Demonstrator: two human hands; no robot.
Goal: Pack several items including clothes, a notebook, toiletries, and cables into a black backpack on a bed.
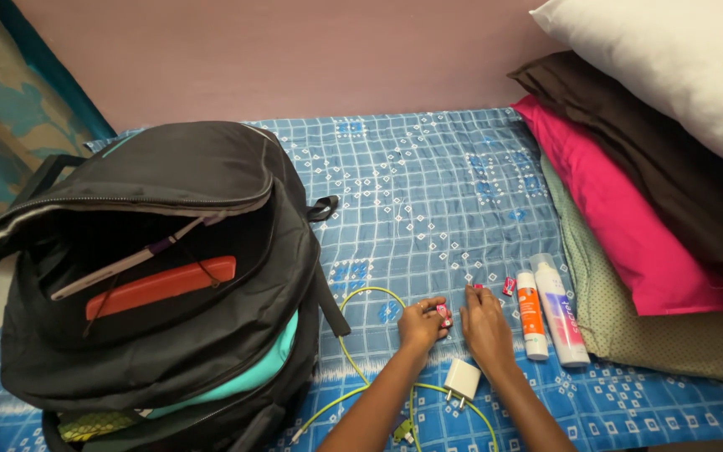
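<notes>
Left hand point(421, 325) pinches a small pink item point(443, 314) on the blue bedsheet point(428, 192); right hand point(484, 325) rests flat beside it, fingers together, holding nothing. Gathering small items appears underway; next move needs a firm lift clear of the yellow cable point(353, 351).

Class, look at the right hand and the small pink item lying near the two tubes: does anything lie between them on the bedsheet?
Nothing visible does. The right hand rests on the bedsheet, and the small pink item lies just beyond its fingers, with only bare sheet between. The tubes lie to the side. The left hand pinches another pink item.
</notes>
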